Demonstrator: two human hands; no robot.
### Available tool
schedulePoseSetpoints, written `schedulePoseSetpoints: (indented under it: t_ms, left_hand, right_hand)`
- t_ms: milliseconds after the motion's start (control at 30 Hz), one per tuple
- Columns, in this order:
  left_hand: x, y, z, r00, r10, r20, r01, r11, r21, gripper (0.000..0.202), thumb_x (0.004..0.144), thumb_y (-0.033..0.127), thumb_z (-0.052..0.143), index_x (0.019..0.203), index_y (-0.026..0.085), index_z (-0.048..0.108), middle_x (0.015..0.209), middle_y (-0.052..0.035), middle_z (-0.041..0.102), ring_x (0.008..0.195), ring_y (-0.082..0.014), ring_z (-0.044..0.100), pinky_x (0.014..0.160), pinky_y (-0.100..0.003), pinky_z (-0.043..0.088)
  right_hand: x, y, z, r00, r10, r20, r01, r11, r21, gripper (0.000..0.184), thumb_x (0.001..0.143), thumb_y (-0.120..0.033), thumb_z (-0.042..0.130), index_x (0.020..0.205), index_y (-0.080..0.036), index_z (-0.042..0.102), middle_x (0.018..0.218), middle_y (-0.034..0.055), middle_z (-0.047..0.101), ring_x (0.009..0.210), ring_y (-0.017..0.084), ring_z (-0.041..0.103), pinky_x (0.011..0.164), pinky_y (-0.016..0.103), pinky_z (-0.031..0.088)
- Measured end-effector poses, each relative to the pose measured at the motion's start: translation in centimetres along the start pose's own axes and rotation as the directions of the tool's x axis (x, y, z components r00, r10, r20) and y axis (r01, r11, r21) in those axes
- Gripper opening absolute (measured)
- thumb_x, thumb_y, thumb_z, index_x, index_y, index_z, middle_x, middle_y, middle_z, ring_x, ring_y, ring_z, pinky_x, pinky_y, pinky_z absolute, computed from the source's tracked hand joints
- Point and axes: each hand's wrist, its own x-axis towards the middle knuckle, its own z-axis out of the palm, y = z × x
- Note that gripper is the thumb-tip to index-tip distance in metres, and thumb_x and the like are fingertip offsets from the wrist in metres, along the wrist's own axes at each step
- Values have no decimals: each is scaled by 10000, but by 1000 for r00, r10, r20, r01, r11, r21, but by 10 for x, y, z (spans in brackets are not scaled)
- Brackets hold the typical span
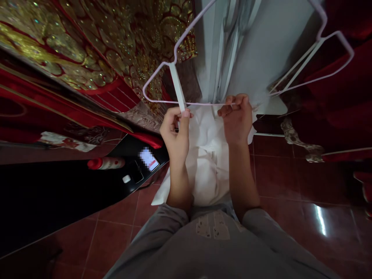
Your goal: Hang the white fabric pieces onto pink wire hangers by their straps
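A pale lilac clothes hanger (200, 104) is held across in front of me. A white strap (177, 86) loops over its left notch and runs down to its lower bar. My left hand (176, 130) is closed, pinching this strap just under the bar between thumb and fingers. My right hand (236, 118) is closed at the bar farther right, its fingers curled round it; what else they may hold is hidden. More white straps (302, 68) hang from the right notch. Below the hands, a white garment (207, 159) hangs down between my forearms.
Red and gold sequinned clothes (87, 50) hang at the left, dark red clothes (343, 97) at the right. On the black table (72, 197) lie a lit phone (149, 159), a dark phone (136, 170), a small white case (126, 179) and a red-capped bottle (106, 163).
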Motion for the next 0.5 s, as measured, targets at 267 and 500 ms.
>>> schedulePoseSetpoints:
  t_ms: [267,500]
  left_hand:
    - [53,33,-7,991,133,4,-128,961,-247,204,935,398,829,1107,290,814,1096,-17,802,582,-117,404,447,-275,191]
    - [52,13,-22,955,35,-296,-110,964,-241,200,1138,323,587,1306,310,695,1489,34,715,730,-121,527,530,-305,310]
  right_hand:
    - [6,0,5,996,86,13,-87,994,64,447,899,-650,640,843,-274,405,876,8,588,644,144,424,644,331,463]
    - [3,1,0,993,110,42,-112,993,48,434,900,-662,639,894,-282,428,944,24,623,654,149,406,671,352,461]
